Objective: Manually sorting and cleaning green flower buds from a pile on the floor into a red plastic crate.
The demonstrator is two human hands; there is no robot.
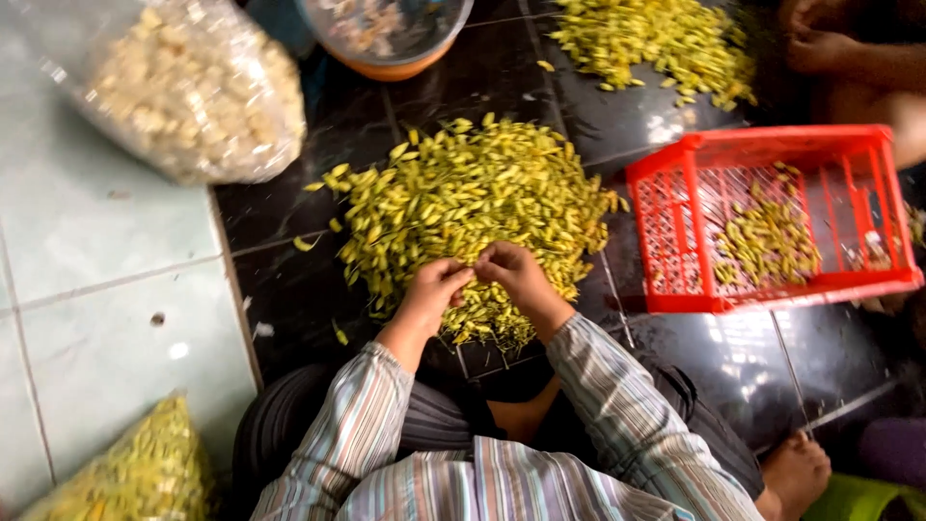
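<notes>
A large heap of small yellow-green pods (473,198) lies on the dark tiled floor in front of me. My left hand (434,292) and my right hand (516,273) meet at the near edge of the heap, fingertips pinched together on one pod that is too small to see clearly. Both forearms wear striped sleeves.
A red plastic crate (772,145) with some pods stands to the right. A second heap of pods (656,39) lies at the back, beside another person's hand (820,43). A clear bag of pale pieces (183,87), a bowl (386,34) and a bag of yellow pods (145,473) lie around.
</notes>
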